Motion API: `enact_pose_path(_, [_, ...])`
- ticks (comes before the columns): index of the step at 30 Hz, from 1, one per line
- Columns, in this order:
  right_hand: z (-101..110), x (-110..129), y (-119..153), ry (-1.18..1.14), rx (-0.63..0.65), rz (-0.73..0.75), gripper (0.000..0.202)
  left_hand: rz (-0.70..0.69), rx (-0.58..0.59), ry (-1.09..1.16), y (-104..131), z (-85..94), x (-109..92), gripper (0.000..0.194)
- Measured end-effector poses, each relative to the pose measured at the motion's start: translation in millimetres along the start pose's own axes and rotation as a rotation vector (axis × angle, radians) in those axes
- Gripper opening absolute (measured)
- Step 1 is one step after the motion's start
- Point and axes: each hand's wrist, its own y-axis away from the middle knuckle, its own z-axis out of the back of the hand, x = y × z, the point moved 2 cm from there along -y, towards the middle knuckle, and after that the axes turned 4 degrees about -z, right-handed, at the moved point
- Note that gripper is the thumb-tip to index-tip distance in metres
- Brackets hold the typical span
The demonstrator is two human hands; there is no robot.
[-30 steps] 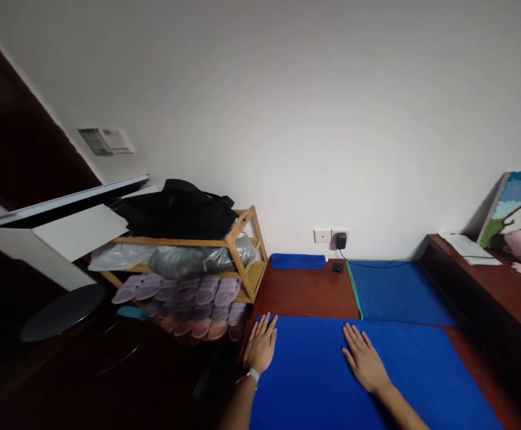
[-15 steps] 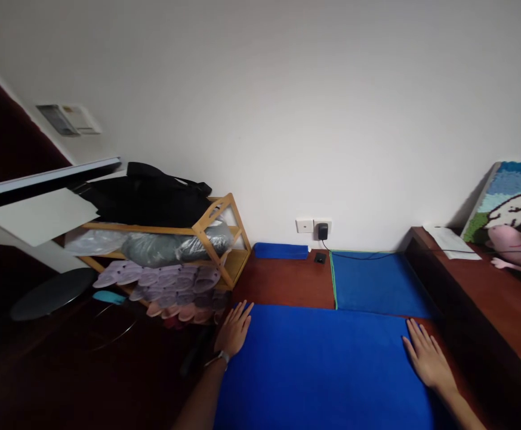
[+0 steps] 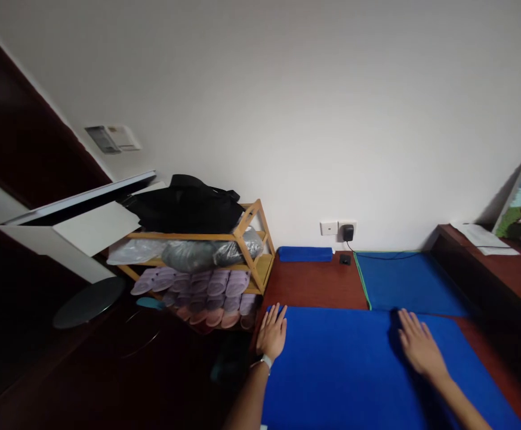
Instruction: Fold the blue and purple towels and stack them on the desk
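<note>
cloth (image 3: 345,364): blue, spread flat on the red-brown table (image 3: 314,286), nearest the camera, long axis left to right | left hand (image 3: 273,332): flat, fingers splayed, grasping nothing, on cloth's far left corner | right hand (image 3: 418,345): flat, open-palmed on cloth near far right edge | beyond: second cloth (image 3: 407,283), folded cloth (image 3: 305,254) at wall, rack (image 3: 251,251) at left

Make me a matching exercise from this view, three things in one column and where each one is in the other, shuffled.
Things:
1. left hand
2. black bag
3. charger

Places:
A. plugged into the wall socket
B. flat at the left edge of the blue towel
C. on top of the wooden rack

Pairs: 1-B, 2-C, 3-A
</note>
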Motion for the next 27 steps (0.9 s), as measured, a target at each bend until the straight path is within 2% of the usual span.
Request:
enact_pose_path(3, [-4.3,123.6,-0.1,-0.158,0.065,0.159,0.069,-0.006,0.002,0.005,1.5,1.9,-0.8,0.050])
enact_pose_path(5, [-9.8,183.6,1.5,-0.221,0.125,0.256,0.068,-0.007,-0.002,0.007,2.5,3.6,-1.6,0.050])
enact_pose_path(7, [-15.0,210.0,3.6,-0.243,0.162,0.305,0.067,-0.008,-0.006,0.012,3.3,4.7,-2.2,0.049])
enact_pose_path(8, [-16.9,209.0,4.5,-0.242,0.168,0.310,0.067,-0.009,-0.010,0.015,3.6,5.0,-2.4,0.049])
enact_pose_path(9, [-18.4,198.9,5.1,-0.235,0.165,0.302,0.067,-0.009,-0.013,0.017,3.7,5.0,-2.3,0.050])
enact_pose_path(11, [-20.6,154.3,5.8,-0.209,0.149,0.260,0.068,-0.005,-0.017,0.019,3.5,4.3,-1.6,0.050])
enact_pose_path(13, [-22.3,85.2,6.8,-0.169,0.135,0.188,0.071,0.003,-0.015,0.019,2.6,2.5,0.0,0.050])
enact_pose_path(17, [-24.7,-73.2,11.0,-0.070,0.149,-0.052,0.082,-0.002,0.006,0.014,-0.4,-2.5,3.7,0.050])
enact_pose_path(19, [-22.6,-131.6,12.8,-0.049,0.146,-0.152,0.085,-0.003,0.035,0.010,-2.0,-4.3,4.8,0.051])
enact_pose_path(20, [-20.3,-150.5,13.0,-0.049,0.141,-0.180,0.086,0.001,0.058,0.010,-3.0,-4.6,5.1,0.052])
enact_pose_path(21, [-17.2,-162.3,12.7,-0.056,0.134,-0.195,0.086,0.007,0.085,0.012,-4.2,-4.4,5.2,0.052])
enact_pose_path(23, [-9.3,-166.8,11.8,-0.086,0.119,-0.209,0.086,0.018,0.135,0.018,-8.1,-1.7,5.4,0.053])
enact_pose_path(25, [-0.3,-152.5,13.6,-0.131,0.088,-0.208,0.087,0.022,0.166,0.022,-14.1,4.4,5.5,0.053])
enact_pose_path(27, [8.0,-125.6,22.8,-0.179,0.028,-0.184,0.087,0.022,0.168,0.019,-19.7,13.3,4.3,0.054])
